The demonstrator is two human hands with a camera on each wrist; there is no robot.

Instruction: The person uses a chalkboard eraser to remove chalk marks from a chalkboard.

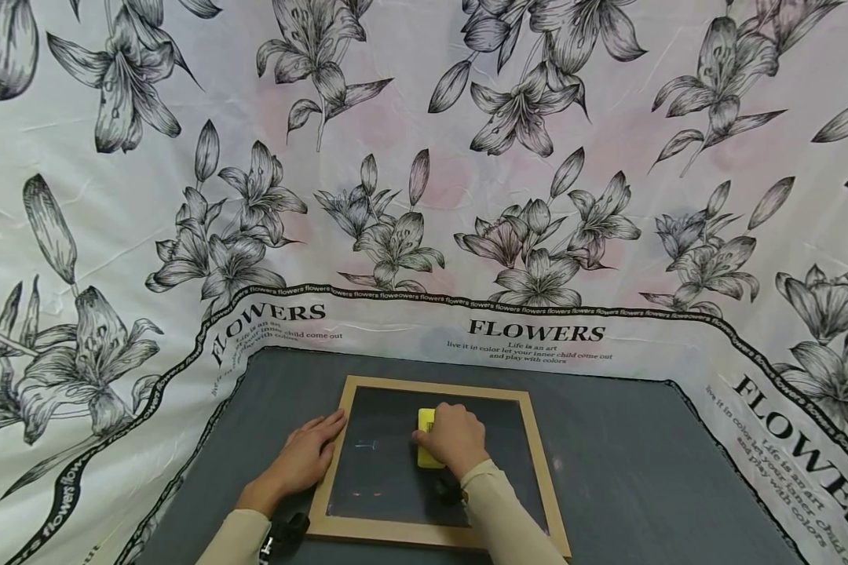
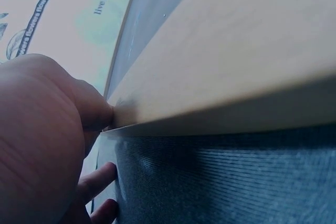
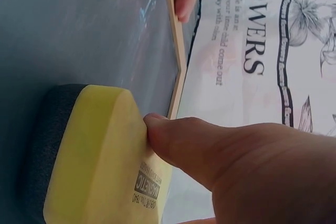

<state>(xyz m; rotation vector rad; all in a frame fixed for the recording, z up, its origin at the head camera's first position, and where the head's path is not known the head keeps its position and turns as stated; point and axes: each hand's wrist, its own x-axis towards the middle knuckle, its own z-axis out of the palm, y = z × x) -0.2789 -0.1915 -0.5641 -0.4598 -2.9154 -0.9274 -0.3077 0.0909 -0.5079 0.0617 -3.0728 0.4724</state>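
A small blackboard [image 1: 389,490] with a pale wooden frame [image 1: 438,384] lies on the dark grey table. My right hand [image 1: 455,439] grips a yellow board eraser [image 1: 431,455] near the middle of the board. In the right wrist view the thumb presses the eraser's printed top, and its dark felt side [image 3: 50,145] faces the board. My left hand [image 1: 304,455] rests against the frame's left edge; in the left wrist view its thumb touches the wood while other fingers lie lower along the outer side. Faint chalk marks [image 1: 365,445] show on the board's left part.
Grey table surface [image 1: 629,463] surrounds the board. A white cloth [image 1: 410,235] printed with black flowers and the word FLOWERS rises behind the table and along both sides. A dark wrist camera [image 1: 290,530] sits by the left cuff.
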